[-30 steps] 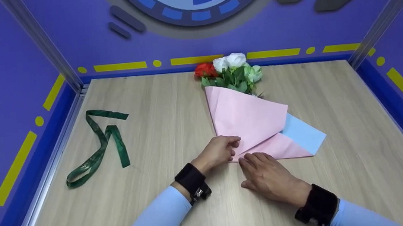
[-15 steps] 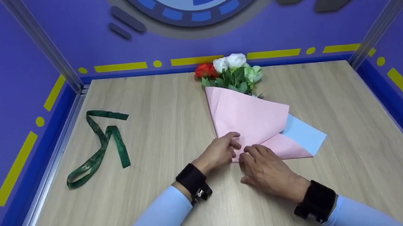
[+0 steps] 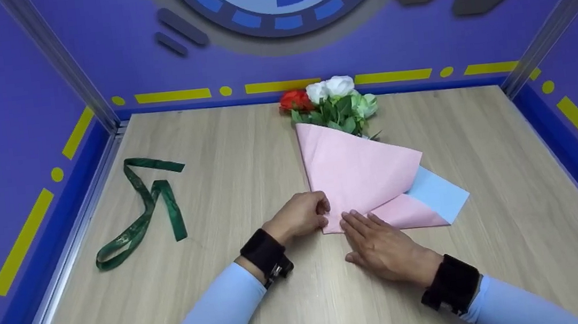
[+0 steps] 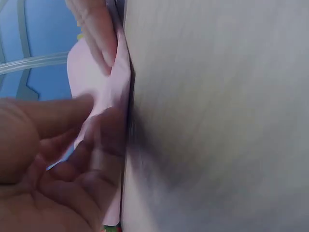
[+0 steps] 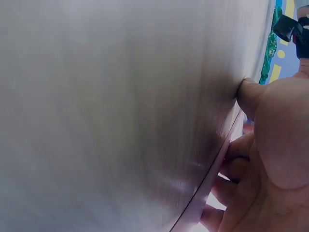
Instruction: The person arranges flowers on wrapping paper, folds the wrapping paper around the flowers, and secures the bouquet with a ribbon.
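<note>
A pink paper wrap [image 3: 354, 171] with light blue paper [image 3: 435, 195] showing at its right side lies on the table around a bouquet. Red, white and pale green flowers [image 3: 337, 87] with green leaves stick out at the top. My right hand [image 3: 387, 251] presses straight fingers on the lower part of the pink paper, its thumb on the tabletop. At the paper's lower left edge is my left hand [image 3: 300, 214], fingers loosely bent. In the left wrist view, the left thumb and fingers [image 4: 96, 164] are blurred and stand apart beside the pink paper [image 4: 120, 82].
A long green ribbon [image 3: 147, 214] lies in loose bends on the left of the wood-grain table [image 3: 223, 147]. Blue-purple panels [image 3: 236, 65] with yellow marks enclose the table at the back and both sides.
My left hand has shifted left, off the pink paper's face to its lower left edge. The right hand's fingers lie straighter on the paper. The paper's upper right corner has moved slightly right.
</note>
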Action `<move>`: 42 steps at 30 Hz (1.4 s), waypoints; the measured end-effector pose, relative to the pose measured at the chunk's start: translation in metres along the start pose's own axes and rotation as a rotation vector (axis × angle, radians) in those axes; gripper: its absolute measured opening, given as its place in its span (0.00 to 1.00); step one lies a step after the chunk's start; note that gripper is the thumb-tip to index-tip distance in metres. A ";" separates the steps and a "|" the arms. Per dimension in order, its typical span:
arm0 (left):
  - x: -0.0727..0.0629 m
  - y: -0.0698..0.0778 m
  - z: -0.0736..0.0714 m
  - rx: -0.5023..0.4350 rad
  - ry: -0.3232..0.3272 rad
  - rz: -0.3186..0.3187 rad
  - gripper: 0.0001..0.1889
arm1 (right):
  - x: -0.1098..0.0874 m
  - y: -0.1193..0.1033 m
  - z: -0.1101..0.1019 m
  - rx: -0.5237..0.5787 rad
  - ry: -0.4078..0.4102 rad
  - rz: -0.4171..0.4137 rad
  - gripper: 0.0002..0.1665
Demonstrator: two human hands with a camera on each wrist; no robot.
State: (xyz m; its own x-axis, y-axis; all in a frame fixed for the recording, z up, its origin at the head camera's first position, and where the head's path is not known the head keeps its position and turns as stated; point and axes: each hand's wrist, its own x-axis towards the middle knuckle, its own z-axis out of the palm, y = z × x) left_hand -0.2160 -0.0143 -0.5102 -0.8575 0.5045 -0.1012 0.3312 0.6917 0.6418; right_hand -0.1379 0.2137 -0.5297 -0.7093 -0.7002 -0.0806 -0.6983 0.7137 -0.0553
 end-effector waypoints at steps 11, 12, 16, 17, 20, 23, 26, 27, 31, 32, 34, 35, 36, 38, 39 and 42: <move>-0.005 0.002 0.007 0.336 -0.022 0.097 0.13 | -0.009 0.000 0.000 0.037 0.004 0.031 0.43; -0.006 0.002 0.009 0.356 -0.002 0.103 0.16 | -0.009 0.000 0.000 0.022 0.015 0.029 0.43; -0.008 0.002 0.011 0.427 0.047 0.088 0.24 | -0.005 -0.005 0.003 -0.129 0.138 -0.005 0.43; -0.009 0.002 0.010 0.438 0.047 0.085 0.25 | -0.003 -0.006 0.003 -0.169 0.167 -0.014 0.43; -0.010 0.002 0.010 0.470 0.035 0.069 0.24 | 0.004 -0.009 0.004 -0.248 0.190 -0.048 0.44; -0.014 0.004 0.011 0.481 0.037 0.063 0.23 | 0.007 -0.012 0.003 -0.193 0.110 -0.071 0.44; -0.018 0.006 0.013 0.485 0.053 0.074 0.22 | 0.008 -0.014 0.004 -0.110 0.042 -0.065 0.43; -0.020 0.007 0.014 0.490 0.059 0.081 0.20 | 0.008 -0.014 0.004 -0.092 0.033 -0.057 0.43; -0.030 0.004 0.015 0.569 0.070 0.171 0.18 | 0.007 -0.016 0.005 -0.078 0.028 -0.063 0.43; -0.033 0.003 0.014 0.599 0.060 0.201 0.17 | 0.006 -0.017 0.005 -0.074 0.032 -0.069 0.42; -0.040 0.000 0.012 0.654 0.021 0.260 0.17 | 0.004 -0.018 0.005 -0.056 0.038 -0.082 0.41; -0.043 -0.002 0.010 0.667 -0.004 0.279 0.17 | 0.003 -0.018 0.005 -0.046 0.040 -0.085 0.41; -0.045 -0.003 0.009 0.672 -0.031 0.290 0.17 | 0.002 -0.018 0.004 -0.035 0.042 -0.087 0.41; -0.049 -0.005 0.005 0.659 -0.091 0.291 0.20 | 0.002 -0.017 0.004 -0.010 0.040 -0.086 0.40; -0.050 -0.006 0.004 0.643 -0.115 0.284 0.22 | 0.002 -0.017 0.004 0.004 0.032 -0.085 0.40; -0.051 -0.009 0.001 0.580 -0.157 0.261 0.22 | 0.003 -0.016 0.005 0.045 -0.005 -0.077 0.40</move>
State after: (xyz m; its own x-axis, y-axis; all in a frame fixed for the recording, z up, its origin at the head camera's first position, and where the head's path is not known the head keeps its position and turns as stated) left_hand -0.1748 -0.0460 -0.5118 -0.6674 0.7323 -0.1355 0.7166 0.6810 0.1508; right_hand -0.1282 0.2001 -0.5340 -0.6532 -0.7531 -0.0791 -0.7456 0.6579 -0.1060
